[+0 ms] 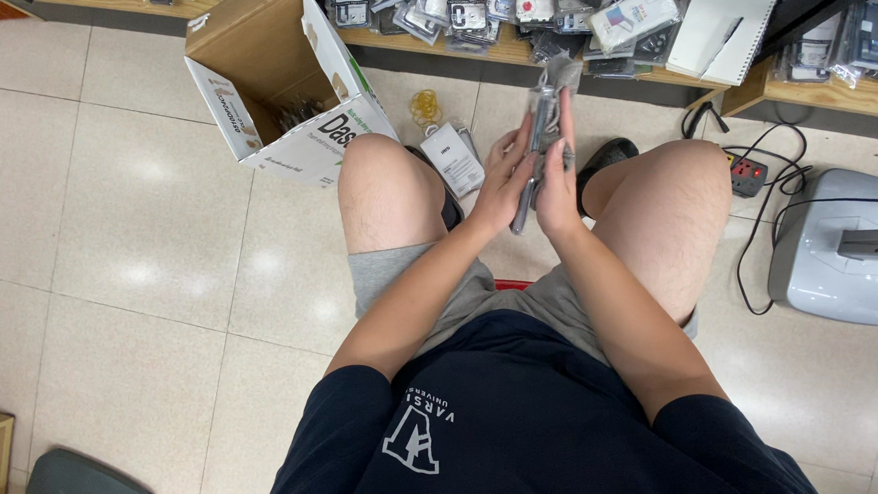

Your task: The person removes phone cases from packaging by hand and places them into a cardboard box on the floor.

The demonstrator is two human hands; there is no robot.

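Right now the left hand [501,186] and the right hand [556,176] are pressing flat against either side of a slim grey packet [541,121], fingers extended rather than curled, holding it upright between the knees above the tiled floor [138,243]. It is probably a sleeved phone case. Sorting seems underway; placing it calls for a one-handed grip, the cardboard box [270,75] standing near.

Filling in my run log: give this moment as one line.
left hand: holds packet | right hand: holds packet | clear plastic packet: upright between palms | cardboard box: open, on floor
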